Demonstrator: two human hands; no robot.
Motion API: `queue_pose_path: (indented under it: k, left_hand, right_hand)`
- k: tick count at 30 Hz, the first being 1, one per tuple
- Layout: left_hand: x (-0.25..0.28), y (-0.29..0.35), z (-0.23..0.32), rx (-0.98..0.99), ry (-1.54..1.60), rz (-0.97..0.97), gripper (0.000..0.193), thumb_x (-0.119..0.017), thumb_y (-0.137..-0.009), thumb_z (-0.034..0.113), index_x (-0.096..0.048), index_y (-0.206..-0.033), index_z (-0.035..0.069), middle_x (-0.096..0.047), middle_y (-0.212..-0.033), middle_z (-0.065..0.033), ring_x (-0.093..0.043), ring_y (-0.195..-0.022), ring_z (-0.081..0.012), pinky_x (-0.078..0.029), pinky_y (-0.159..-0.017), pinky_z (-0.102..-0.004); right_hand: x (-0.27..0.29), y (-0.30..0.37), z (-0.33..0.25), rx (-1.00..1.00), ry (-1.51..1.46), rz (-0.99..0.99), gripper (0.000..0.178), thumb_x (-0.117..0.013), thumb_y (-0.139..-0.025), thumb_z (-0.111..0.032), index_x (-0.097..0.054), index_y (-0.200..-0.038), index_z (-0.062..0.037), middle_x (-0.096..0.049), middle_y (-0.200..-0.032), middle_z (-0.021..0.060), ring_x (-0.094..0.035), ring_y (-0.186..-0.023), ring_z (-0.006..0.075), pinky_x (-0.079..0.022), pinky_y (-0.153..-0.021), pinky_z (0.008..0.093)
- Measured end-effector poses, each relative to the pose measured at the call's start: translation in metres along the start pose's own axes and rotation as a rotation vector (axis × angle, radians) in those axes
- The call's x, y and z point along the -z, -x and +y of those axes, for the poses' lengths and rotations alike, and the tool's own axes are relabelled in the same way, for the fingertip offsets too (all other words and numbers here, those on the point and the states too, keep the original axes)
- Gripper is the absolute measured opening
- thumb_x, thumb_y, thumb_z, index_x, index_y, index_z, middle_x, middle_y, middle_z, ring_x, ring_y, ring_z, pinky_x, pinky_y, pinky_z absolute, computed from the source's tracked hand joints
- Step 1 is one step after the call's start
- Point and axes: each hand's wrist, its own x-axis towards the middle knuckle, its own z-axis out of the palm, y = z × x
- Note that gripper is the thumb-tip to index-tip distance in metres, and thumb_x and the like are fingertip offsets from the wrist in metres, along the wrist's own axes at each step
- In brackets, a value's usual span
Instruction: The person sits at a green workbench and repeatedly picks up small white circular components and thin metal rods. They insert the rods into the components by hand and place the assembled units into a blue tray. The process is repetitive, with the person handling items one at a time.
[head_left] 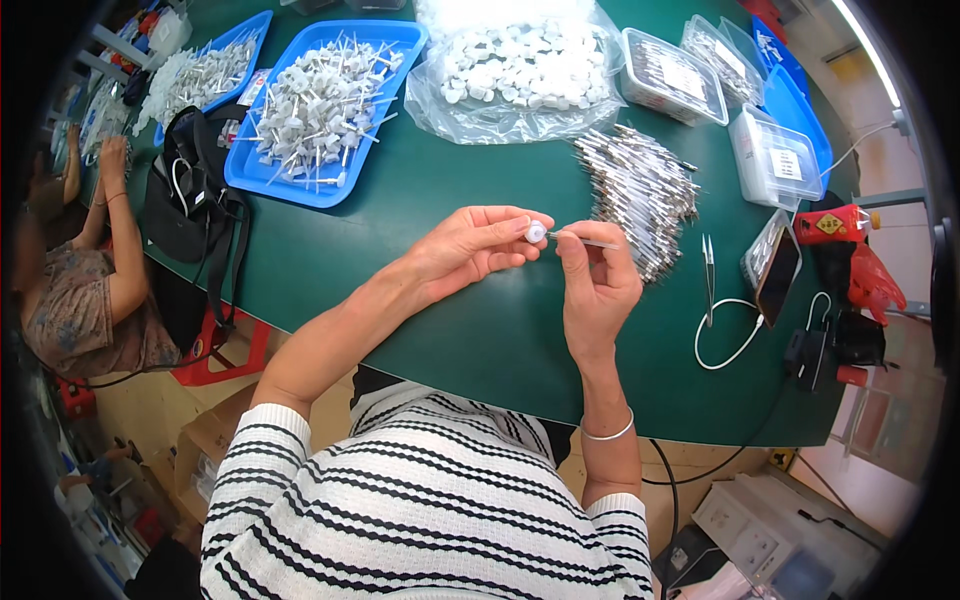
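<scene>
My left hand [480, 240] pinches a small round white cap [536, 232] between thumb and fingertips. Facing it, my right hand [600, 280] grips a thin metal rod [590, 242], its inner end at the cap; whether the tip sits inside it I cannot tell. Beyond my right hand lies a heap of similar thin metal rods [640, 200]. A clear plastic bag [430, 100] at the far middle holds many loose white caps [520, 65]. To the left, a blue tray [237, 165] is piled with white-capped rods [320, 105].
Tweezers [709, 275], a white cable [715, 366] and a phone [777, 275] lie at right. Clear plastic boxes [675, 75] stand far right. A black bag [190, 195] hangs over the left table edge. A co-worker's arm [120, 220] shows beyond it, near another blue tray [255, 30].
</scene>
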Motion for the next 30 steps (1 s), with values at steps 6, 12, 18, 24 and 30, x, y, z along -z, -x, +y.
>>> queue_pose_path:
  k: [6, 12, 18, 24, 30]
  left_hand:
    - [0.0000, -0.0006, 0.0002, 0.017, -0.016, 0.011, 0.031, -0.057, -0.095, 0.018, -0.058, -0.117, -0.004, -0.066, -0.097, -0.0075, -0.064, -0.087, -0.0101, -0.053, -0.079, -0.0205]
    - [0.0008, -0.0006, -0.0005, 0.018, -0.016, 0.000, 0.032, -0.057, -0.095, 0.019, -0.058, -0.117, -0.003, -0.066, -0.097, -0.0075, -0.064, -0.087, -0.0099, -0.052, -0.079, -0.0207]
    - [-0.0009, -0.0002, 0.0000, 0.020, -0.032, 0.008, 0.033, -0.058, -0.094, 0.021, -0.059, -0.116, -0.003, -0.065, -0.097, -0.0068, -0.063, -0.086, -0.0094, -0.052, -0.079, -0.0205]
    - [0.0012, -0.0006, -0.0014, 0.027, -0.033, 0.005, 0.031, -0.058, -0.094, 0.021, -0.059, -0.115, -0.002, -0.065, -0.096, -0.0058, -0.063, -0.086, -0.0092, -0.052, -0.078, -0.0202]
    - [0.0026, -0.0021, -0.0017, 0.032, -0.044, 0.005, 0.030, -0.058, -0.094, 0.022, -0.061, -0.114, -0.001, -0.065, -0.094, -0.0045, -0.063, -0.084, -0.0088, -0.052, -0.077, -0.0206]
  right_hand:
    - [0.0005, 0.0000, 0.0006, -0.003, 0.020, -0.001, 0.007, -0.066, -0.088, -0.006, -0.062, -0.090, -0.0004, -0.062, -0.083, 0.0049, -0.059, -0.072, 0.0127, -0.049, -0.066, 0.0247]
    - [0.0009, -0.0003, 0.0009, 0.001, 0.024, 0.003, 0.008, -0.066, -0.088, -0.007, -0.061, -0.090, -0.0005, -0.062, -0.082, 0.0047, -0.059, -0.072, 0.0125, -0.049, -0.066, 0.0246]
    - [0.0011, -0.0003, 0.0001, -0.010, 0.027, 0.002, 0.008, -0.065, -0.088, -0.007, -0.061, -0.090, -0.0004, -0.062, -0.081, 0.0046, -0.059, -0.071, 0.0125, -0.049, -0.066, 0.0247]
    - [0.0018, -0.0009, -0.0001, -0.017, 0.026, 0.001, 0.009, -0.065, -0.088, -0.008, -0.061, -0.089, -0.0003, -0.062, -0.081, 0.0047, -0.060, -0.071, 0.0127, -0.049, -0.066, 0.0251]
    - [0.0027, -0.0010, -0.0003, -0.018, 0.031, -0.014, 0.008, -0.066, -0.087, -0.007, -0.062, -0.089, 0.0001, -0.062, -0.081, 0.0051, -0.060, -0.071, 0.0135, -0.049, -0.066, 0.0257]
